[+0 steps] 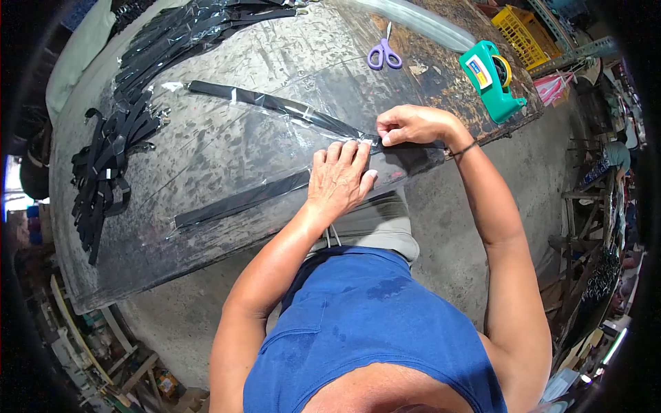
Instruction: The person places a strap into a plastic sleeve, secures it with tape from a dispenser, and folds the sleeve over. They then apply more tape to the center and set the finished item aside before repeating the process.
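My left hand (341, 172) lies flat with fingers spread, pressing near the table's front edge. Its fingertips touch the near end of a black strap in a clear plastic sleeve (275, 104), which slants away to the upper left. At that same end my right hand (416, 126) is closed in a pinch, thumb and fingers together on the sleeve's end; the exact grip is partly hidden. A second black strap in clear plastic (241, 199) runs left from beneath my left hand. Dark material (413, 157) lies under my right wrist.
Bundles of sleeved black straps (175, 41) lie at the back left, with a heap of loose black straps (107, 165) at the left. Purple scissors (384, 54), a green tape dispenser (492, 82) and a clear plastic roll (420, 24) sit at the back right of the worn table (138, 268).
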Tool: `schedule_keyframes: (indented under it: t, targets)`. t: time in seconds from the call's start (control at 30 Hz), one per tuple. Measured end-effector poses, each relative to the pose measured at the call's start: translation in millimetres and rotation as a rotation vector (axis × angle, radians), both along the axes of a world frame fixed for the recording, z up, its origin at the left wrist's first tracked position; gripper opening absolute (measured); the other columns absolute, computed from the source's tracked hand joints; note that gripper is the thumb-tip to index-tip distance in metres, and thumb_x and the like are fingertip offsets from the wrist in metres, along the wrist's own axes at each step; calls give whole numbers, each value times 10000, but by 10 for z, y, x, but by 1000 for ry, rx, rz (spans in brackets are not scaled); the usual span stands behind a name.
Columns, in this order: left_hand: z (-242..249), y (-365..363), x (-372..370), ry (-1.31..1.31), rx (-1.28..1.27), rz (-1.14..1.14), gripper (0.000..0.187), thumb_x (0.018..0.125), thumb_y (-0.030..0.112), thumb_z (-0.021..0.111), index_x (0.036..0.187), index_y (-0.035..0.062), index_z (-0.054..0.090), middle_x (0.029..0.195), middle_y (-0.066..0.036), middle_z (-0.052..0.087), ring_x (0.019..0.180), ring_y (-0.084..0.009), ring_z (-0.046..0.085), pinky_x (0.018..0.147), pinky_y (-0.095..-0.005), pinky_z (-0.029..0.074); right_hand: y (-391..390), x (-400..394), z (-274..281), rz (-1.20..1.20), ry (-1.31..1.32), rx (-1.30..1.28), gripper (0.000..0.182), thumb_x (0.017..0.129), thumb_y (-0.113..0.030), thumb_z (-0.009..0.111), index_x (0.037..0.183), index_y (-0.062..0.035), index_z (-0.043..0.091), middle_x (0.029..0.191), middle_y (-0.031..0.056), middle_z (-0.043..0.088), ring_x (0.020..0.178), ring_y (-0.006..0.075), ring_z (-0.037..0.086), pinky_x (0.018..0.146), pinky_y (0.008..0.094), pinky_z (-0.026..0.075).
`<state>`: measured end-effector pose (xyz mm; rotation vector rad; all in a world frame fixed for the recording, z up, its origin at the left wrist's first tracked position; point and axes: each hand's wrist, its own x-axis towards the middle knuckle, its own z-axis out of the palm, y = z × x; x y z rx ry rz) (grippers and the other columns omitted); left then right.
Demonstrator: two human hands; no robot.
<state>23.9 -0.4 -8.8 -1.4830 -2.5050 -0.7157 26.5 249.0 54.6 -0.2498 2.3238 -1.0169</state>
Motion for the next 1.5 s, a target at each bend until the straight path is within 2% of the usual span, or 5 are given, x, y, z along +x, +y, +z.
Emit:
schedule_keyframes:
  t: [0.13, 0.37, 1.0, 1.3, 1.5]
  targets:
    - [-15, 0, 7, 15, -8, 7, 564, 833, 383, 684, 1309, 112, 550, 1162, -85, 553, 1086, -266, 510, 875, -426, 381, -54, -200, 20, 89, -88, 74, 211, 874, -202, 705, 896, -20, 602, 744, 27, 592, 732, 137, 511, 675, 339, 444]
    - [-5, 2, 6, 3, -24, 5, 570, 836, 382, 681, 1317, 109, 546, 1167, -88, 556, 1095, -266, 511, 890, -428, 382, -132, -350, -65, 77, -219, 99, 165, 838, -148, 692, 888, -11, 614, 738, 34, 606, 721, 145, 539, 668, 342, 457]
    - [2, -2, 4, -14, -48, 6, 563, 852, 378, 664, 1330, 112, 532, 1189, -94, 551, 1105, -270, 501, 903, -434, 378, -176, -268, -32, 96, -39, 197, 234, 812, -211, 712, 907, -13, 631, 777, 87, 655, 741, 201, 595, 691, 374, 483]
    - [19, 0, 2, -30, -68, -1, 560, 854, 364, 662, 1339, 121, 522, 1188, -91, 542, 1111, -270, 495, 908, -437, 372, -254, -189, -83, 37, 54, 299, 270, 775, -243, 753, 875, -11, 658, 785, 150, 683, 754, 310, 661, 677, 418, 503]
    - [23, -1, 1, -24, -74, -4, 547, 857, 346, 662, 1337, 126, 522, 1188, -87, 538, 1113, -270, 490, 902, -440, 376, -307, -155, -158, -3, 123, 432, 331, 737, -276, 793, 869, -9, 649, 841, 188, 695, 841, 376, 677, 709, 449, 511]
